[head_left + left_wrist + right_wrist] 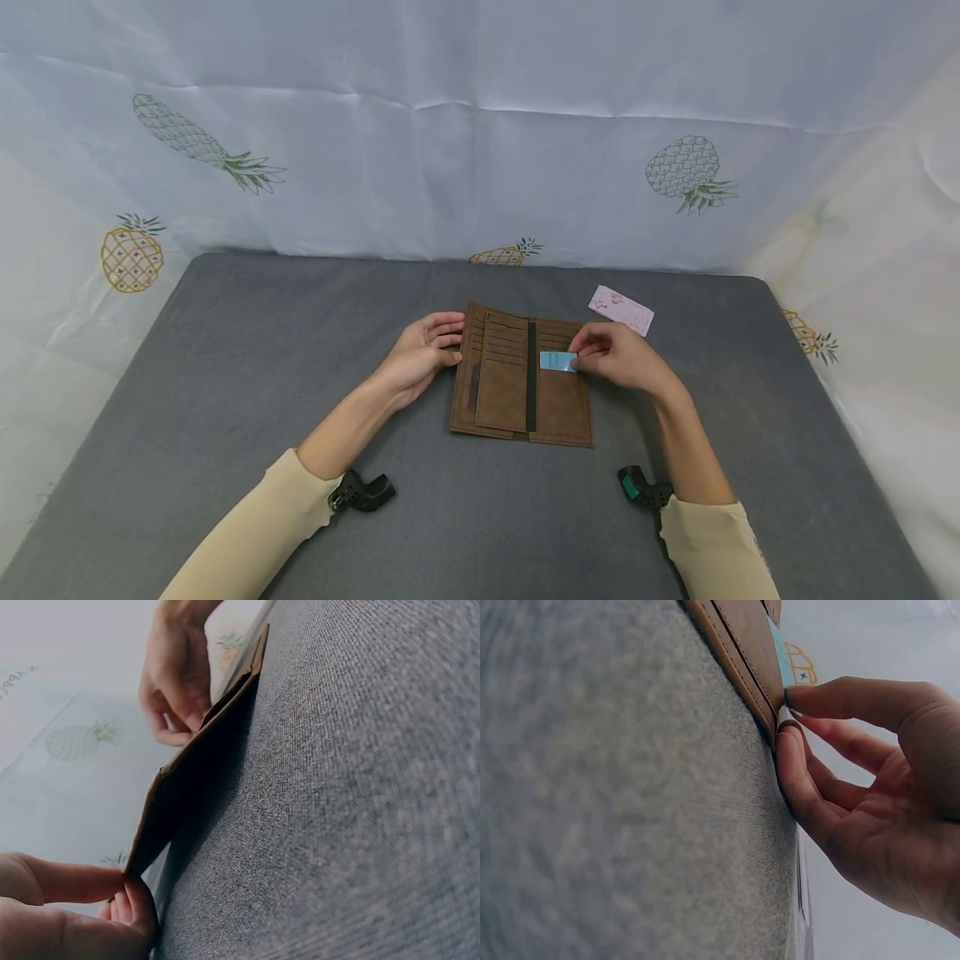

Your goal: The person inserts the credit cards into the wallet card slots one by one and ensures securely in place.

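Note:
A brown long wallet (502,396) lies spread out on the grey table, its card slots and a dark strip facing up. My left hand (417,358) pinches the wallet's left edge between thumb and fingers; in the left wrist view that side is lifted off the table. At the right panel, my right hand (618,354) pinches a light blue card (555,361) by its right end. The card's lower edge meets a slot line of that panel. In the right wrist view, the thumb and fingers come together right at the wallet's edge, with the blue card (781,652) showing above.
A pale pink card with a floral print (621,310) lies on the table just beyond my right hand. The grey table (300,333) runs back to a white curtain with pineapple prints (450,167). Black wrist devices (367,492) sit at both sleeves.

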### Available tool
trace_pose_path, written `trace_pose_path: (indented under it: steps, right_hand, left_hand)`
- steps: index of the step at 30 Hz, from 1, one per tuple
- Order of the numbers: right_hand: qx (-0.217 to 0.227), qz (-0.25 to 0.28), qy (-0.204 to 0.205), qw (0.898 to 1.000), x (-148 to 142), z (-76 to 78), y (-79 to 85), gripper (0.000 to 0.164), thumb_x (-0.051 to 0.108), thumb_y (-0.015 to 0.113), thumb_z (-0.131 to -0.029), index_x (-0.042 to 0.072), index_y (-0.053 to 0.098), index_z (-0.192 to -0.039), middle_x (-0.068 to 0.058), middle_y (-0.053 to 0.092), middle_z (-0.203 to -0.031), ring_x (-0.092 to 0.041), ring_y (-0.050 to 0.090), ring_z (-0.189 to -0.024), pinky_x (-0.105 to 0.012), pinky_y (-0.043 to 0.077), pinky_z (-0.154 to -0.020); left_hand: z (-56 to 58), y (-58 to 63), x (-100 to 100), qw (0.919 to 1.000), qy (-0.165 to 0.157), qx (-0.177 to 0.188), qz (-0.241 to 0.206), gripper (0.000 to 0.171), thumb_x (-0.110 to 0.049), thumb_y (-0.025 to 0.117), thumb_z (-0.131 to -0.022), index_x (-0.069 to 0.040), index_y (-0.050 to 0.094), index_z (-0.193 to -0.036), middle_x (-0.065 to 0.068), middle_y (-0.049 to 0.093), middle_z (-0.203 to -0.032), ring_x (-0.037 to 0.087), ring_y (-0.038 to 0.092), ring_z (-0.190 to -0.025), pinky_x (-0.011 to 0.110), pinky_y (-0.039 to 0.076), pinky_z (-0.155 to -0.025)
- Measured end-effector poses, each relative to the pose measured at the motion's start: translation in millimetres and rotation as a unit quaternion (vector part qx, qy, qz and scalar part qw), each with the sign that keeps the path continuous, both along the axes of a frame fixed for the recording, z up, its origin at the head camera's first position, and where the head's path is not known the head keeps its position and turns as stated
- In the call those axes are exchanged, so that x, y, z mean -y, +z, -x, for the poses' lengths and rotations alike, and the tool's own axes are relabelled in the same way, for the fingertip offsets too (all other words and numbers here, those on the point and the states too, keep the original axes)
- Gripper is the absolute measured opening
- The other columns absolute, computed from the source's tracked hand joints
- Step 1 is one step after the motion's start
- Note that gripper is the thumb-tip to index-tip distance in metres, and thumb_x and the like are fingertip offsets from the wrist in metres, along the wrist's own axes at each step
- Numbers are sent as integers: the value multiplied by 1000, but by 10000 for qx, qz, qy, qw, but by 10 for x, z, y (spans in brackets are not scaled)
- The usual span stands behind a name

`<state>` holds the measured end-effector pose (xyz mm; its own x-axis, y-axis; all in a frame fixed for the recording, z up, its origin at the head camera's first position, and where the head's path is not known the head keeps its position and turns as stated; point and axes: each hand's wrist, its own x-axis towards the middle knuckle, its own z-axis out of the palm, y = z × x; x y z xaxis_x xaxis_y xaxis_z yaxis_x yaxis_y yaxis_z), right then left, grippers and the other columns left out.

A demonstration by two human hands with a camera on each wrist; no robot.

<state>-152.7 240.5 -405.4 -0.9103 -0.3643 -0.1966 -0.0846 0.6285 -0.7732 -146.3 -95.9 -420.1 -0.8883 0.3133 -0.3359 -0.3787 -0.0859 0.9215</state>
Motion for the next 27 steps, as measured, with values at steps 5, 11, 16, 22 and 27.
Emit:
trace_pose_path:
  steps: [5,11,16,22,27]
  right_hand:
    - [-13,-78,71,9999,-7,-4,-6,7,7,76,-96,2,77,-102,-12,76,-97,-16,66,-86,-23,54,-75]
    - [-87,-149,128,9998,-16,-7,1,7,7,76,-96,2,79,-100,-10,77,-93,-12,64,-80,-23,53,-71]
    - [-157,-235,173,9995,-23,4,13,7,7,76,-98,3,81,-100,-10,80,-95,-10,66,-79,-23,53,-72]
    - [-248,-314,196,9990,-52,9,27,12,6,72,-101,4,83,-103,-14,82,-108,-14,71,-90,-23,56,-78]
    - [-248,-343,-77,9991,-96,-1,38,15,8,72,-102,3,83,-111,-16,83,-109,-19,76,-93,-24,58,-78]
  left_hand:
    - [-5,-7,2,10000,-1,-5,6,71,21,54,-98,-3,38,-163,17,40,-166,27,47,-139,16,54,-91]
    - [-11,-3,3,10000,-5,-39,-30,70,21,53,-98,-2,38,-163,17,41,-164,27,46,-142,17,54,-91]
    - [-13,4,5,9999,-37,-89,-40,71,21,52,-98,-1,36,-163,17,40,-163,27,44,-142,16,53,-91]
    - [-15,0,5,9999,-37,-102,-33,71,21,52,-98,-1,36,-163,18,40,-164,27,44,-144,16,53,-91]
    - [-13,-6,-2,9999,-33,-93,-40,71,21,52,-98,-1,37,-163,18,40,-164,28,44,-144,17,53,-91]
